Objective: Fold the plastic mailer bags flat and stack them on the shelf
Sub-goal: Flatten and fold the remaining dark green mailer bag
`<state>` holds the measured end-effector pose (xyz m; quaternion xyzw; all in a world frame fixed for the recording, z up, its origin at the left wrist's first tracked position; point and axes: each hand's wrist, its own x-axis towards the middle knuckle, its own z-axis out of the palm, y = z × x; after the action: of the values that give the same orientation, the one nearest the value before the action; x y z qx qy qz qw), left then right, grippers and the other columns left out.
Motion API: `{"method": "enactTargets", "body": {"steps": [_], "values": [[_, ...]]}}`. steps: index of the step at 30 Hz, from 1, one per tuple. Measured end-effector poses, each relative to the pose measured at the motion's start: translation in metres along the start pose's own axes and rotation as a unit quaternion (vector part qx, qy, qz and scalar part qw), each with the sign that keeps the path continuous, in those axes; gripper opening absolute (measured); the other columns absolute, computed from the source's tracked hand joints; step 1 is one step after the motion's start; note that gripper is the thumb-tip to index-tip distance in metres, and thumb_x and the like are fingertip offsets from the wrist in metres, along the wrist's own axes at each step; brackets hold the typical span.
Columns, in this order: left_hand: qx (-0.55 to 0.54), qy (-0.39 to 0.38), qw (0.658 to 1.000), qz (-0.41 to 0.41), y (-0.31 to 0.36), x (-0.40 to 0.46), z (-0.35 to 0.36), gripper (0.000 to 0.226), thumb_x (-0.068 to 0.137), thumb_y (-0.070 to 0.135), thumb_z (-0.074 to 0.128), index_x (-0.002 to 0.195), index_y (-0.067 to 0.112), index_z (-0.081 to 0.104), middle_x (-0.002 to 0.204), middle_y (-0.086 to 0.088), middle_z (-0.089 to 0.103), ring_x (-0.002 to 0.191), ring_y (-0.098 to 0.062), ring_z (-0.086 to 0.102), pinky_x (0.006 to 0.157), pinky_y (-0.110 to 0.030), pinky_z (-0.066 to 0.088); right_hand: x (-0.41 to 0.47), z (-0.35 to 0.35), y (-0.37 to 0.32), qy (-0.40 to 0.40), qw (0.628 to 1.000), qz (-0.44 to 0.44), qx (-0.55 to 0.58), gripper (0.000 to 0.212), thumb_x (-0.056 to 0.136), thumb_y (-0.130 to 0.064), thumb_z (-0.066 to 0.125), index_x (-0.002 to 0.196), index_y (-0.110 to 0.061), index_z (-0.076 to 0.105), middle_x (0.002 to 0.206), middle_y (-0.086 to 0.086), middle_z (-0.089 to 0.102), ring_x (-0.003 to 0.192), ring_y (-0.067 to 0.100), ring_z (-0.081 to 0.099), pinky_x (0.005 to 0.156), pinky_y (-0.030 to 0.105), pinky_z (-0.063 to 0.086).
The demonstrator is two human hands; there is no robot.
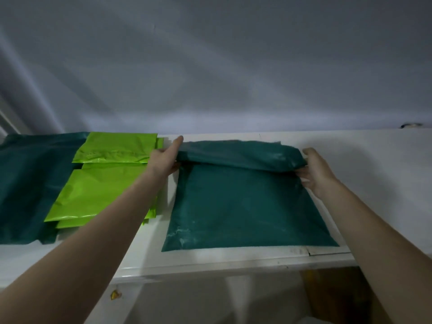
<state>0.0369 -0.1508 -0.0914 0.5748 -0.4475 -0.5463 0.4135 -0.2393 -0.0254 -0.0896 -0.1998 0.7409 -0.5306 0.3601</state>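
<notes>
Folding the dark green mailer on the white shelf: my left hand and right hand each pinch a corner of its far flap. Next I judge: press it flat, then stack beside the lime bags.
</notes>
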Motion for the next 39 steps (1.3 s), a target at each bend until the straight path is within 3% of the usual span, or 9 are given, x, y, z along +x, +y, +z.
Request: {"method": "enactTargets", "body": {"steps": [4,8,16,20,25,30,32,35,39], "values": [[0.178,-0.015,0.983,0.028,-0.010,-0.007,-0.007,0.048,0.088,0.038,0.060,0.110,-0.005,0.059,0.091,-0.014,0.061,0.076,-0.028,0.062,0.081,-0.045,0.056,0.001,-0.006,0.018,0.014,0.997,-0.034,-0.071,0.027,0.091,-0.034,0.049,0.088,-0.011,0.063,0.093,0.011,0.062,0.088,0.025,0.057,0.072,0.029,0.039],[0.288,0.009,0.956,0.054,-0.011,-0.013,-0.011,0.035,0.088,0.033,0.060,0.097,-0.001,0.066,0.069,-0.011,0.063,0.058,-0.023,0.056,0.067,-0.035,0.054,0.001,-0.013,0.029,0.063,0.970,-0.126,-0.200,0.020,0.088,-0.015,0.053,0.087,-0.007,0.071,0.091,0.012,0.066,0.088,0.027,0.059,0.076,0.031,0.042],[0.067,-0.024,0.997,0.000,0.010,-0.020,-0.004,0.022,0.088,-0.002,0.055,0.109,0.002,0.059,0.070,-0.010,0.053,0.027,-0.005,0.046,0.029,-0.010,0.030,0.001,-0.024,0.009,0.133,0.968,-0.124,-0.175,0.029,0.081,0.003,0.056,0.103,-0.008,0.071,0.105,0.010,0.069,0.087,0.023,0.062,0.086,0.039,0.054],[-0.068,-0.031,0.997,-0.002,0.021,-0.022,0.000,0.015,0.092,0.000,0.051,0.081,0.010,0.051,0.080,-0.011,0.059,0.035,-0.007,0.059,0.039,-0.015,0.049,-0.004,-0.022,-0.009,0.105,0.988,-0.109,-0.032,0.022,0.086,0.010,0.048,0.083,-0.006,0.063,0.082,0.009,0.062,0.043,0.011,0.062,0.048,0.022,0.056],[-0.166,-0.044,0.977,0.125,0.039,-0.017,0.005,0.016,0.090,-0.004,0.049,0.084,0.009,0.057,0.083,-0.006,0.060,0.061,-0.011,0.065,0.066,-0.017,0.056,-0.007,-0.021,-0.025,0.075,0.983,-0.149,0.077,0.026,0.081,0.010,0.048,0.070,-0.011,0.057,0.095,0.015,0.064,0.086,0.024,0.066,0.072,0.020,0.055],[-0.153,-0.045,0.978,0.137,0.038,-0.013,-0.001,0.030,0.082,-0.014,0.035,0.070,0.012,0.044,0.070,-0.004,0.039,0.066,-0.013,0.041,0.065,-0.019,0.041,-0.015,-0.024,-0.027,0.041,0.972,-0.119,0.197,0.013,0.061,-0.008,0.047,0.066,-0.018,0.042,0.085,0.005,0.051,0.078,0.018,0.055,0.073,0.020,0.051],[-0.076,-0.055,0.985,0.147,0.025,-0.021,-0.008,0.031,0.084,-0.012,0.036,0.072,0.014,0.046,0.076,-0.004,0.046,0.073,-0.012,0.047,0.068,-0.016,0.047,-0.017,-0.028,-0.017,0.044,0.978,-0.094,0.183,0.008,0.074,-0.010,0.046,0.067,-0.015,0.044,0.083,0.005,0.054,0.087,0.022,0.056,0.081,0.025,0.050],[0.015,-0.106,0.977,0.186,0.005,-0.040,-0.016,0.041,0.088,-0.016,0.039,0.075,0.016,0.060,0.104,-0.006,0.058,0.091,-0.011,0.056,0.070,-0.010,0.049,-0.021,-0.033,0.000,0.056,0.985,-0.065,0.150,0.022,0.087,-0.013,0.038,0.066,-0.012,0.047,0.077,0.006,0.055,0.073,0.021,0.055,0.062,0.027,0.051],[-0.005,-0.114,0.983,0.147,-0.007,-0.057,-0.018,0.050,0.088,-0.016,0.031,0.066,0.011,0.067,0.116,-0.010,0.052,0.099,-0.018,0.054,0.063,-0.004,0.048,-0.031,-0.037,0.014,0.044,0.995,-0.041,0.079,0.035,0.093,-0.025,0.038,0.069,-0.010,0.058,0.082,0.006,0.061,0.067,0.018,0.055,0.059,0.028,0.046]]}}
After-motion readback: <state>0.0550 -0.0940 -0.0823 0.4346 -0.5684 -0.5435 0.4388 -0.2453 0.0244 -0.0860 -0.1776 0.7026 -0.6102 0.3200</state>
